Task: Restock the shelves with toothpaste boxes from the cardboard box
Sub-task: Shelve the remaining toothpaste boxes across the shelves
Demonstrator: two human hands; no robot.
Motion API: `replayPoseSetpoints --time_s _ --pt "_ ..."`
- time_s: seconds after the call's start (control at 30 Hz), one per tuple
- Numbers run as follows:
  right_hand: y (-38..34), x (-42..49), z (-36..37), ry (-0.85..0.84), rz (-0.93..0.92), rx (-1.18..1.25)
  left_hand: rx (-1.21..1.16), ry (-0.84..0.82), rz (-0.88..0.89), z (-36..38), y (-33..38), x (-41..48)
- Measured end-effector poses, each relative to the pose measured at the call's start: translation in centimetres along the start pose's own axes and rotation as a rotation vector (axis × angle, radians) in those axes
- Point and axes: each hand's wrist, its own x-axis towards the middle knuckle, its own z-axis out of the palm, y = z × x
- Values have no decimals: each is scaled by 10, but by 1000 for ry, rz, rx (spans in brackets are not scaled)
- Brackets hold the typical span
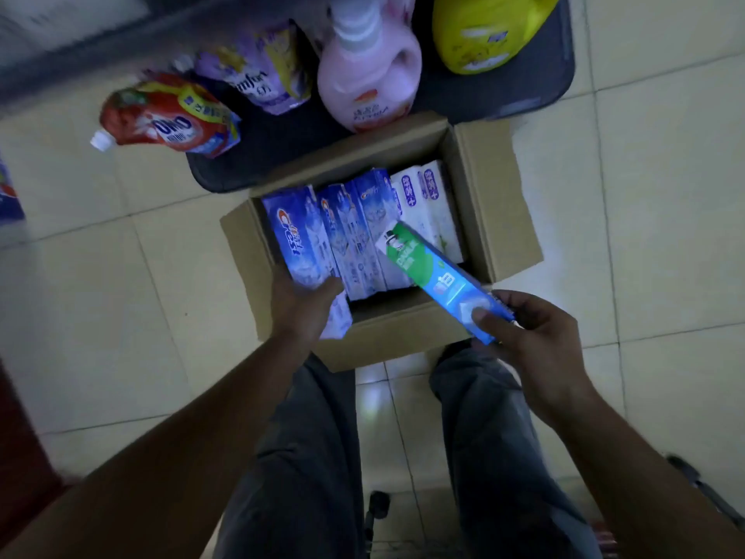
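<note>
Watching the feed here: the right hand [532, 340] is pinching the near end of a green-and-blue toothpaste box [439, 280], thumb on top and fingers curled underneath, holding it tilted over the near right corner of the open cardboard box [500, 195]. The left hand [302, 308] is wrapping its fingers round the near end of a blue toothpaste box [298, 240] lying at the left of the row inside, with white toothpaste boxes [427, 203] sitting at the right. The carton is sitting on a pale tiled floor [665, 195] in pretty dim light, touching a dark low shelf [282, 139] carrying a red pouch [169, 119], purple pouch [258, 74], pink bottle [369, 74] and yellow bottle [483, 34].
</note>
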Motion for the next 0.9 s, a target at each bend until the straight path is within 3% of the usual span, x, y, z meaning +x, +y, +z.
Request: replayPoseSetpoints --time_s 0.3,0.57,0.9 --pt "-148 -95 68 -211 -275 -98 -271 -318 50 -152 134 -91" --pt "-252 -213 144 -372 -462 -132 -597 -356 151 -302 225 -166" --pt "-322 -314 240 -484 -646 -191 -700 -325 345 -441 240 -216"
